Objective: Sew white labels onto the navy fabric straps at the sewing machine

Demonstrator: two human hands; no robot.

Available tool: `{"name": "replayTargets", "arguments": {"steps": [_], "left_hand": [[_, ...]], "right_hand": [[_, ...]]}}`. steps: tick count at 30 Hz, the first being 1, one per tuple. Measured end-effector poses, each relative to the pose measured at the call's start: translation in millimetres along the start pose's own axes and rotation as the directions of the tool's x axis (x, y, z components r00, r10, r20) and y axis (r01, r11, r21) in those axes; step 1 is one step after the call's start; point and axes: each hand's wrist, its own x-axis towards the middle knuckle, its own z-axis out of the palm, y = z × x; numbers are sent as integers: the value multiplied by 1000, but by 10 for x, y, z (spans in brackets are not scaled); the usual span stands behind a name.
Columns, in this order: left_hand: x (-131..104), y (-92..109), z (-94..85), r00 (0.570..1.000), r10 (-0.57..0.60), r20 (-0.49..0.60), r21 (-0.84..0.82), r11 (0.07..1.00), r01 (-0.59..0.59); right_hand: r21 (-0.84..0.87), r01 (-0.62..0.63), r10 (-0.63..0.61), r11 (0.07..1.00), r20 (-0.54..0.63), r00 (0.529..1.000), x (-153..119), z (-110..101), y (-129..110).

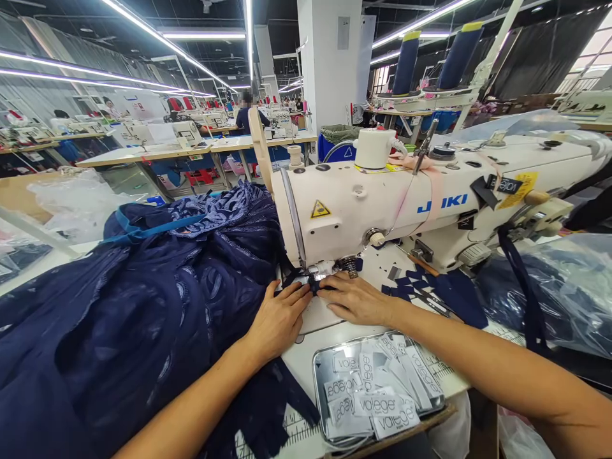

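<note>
A white sewing machine spans the middle and right. Under its needle area lies a small piece of dark navy fabric. My left hand rests at the left of this piece, fingertips on it and fingers close together. From the right, my right hand presses its fingertips at the piece's other side. A large heap of navy garments lies left of my left hand. The needle tip and the fabric under my fingertips are partly hidden.
A metal tray of white labels sits in front of the machine. Small navy pieces, scissors and a plastic bag lie right. Thread cones stand behind; a person sits farther back.
</note>
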Motion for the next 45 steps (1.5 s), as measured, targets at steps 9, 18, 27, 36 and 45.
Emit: {"name": "replayTargets", "arguments": {"steps": [9, 18, 27, 36, 45], "left_hand": [[5, 9, -44, 995, -4, 100, 54, 999, -2], [43, -33, -51, 990, -33, 138, 81, 996, 22], [127, -148, -21, 994, -32, 103, 95, 995, 22], [123, 59, -34, 984, -157, -79, 387, 905, 176], [264, -36, -34, 988, -112, -103, 408, 901, 145]], "right_hand": [[-24, -10, 10, 1000, 4, 1000, 9, -5, -7], [-78, -34, 36, 996, 20, 999, 31, 30, 3], [30, -101, 100, 994, 51, 994, 24, 50, 98], [-185, -316, 349, 931, 191, 917, 132, 37, 65], [-247, -86, 170, 965, 343, 924, 100, -333, -131]]}}
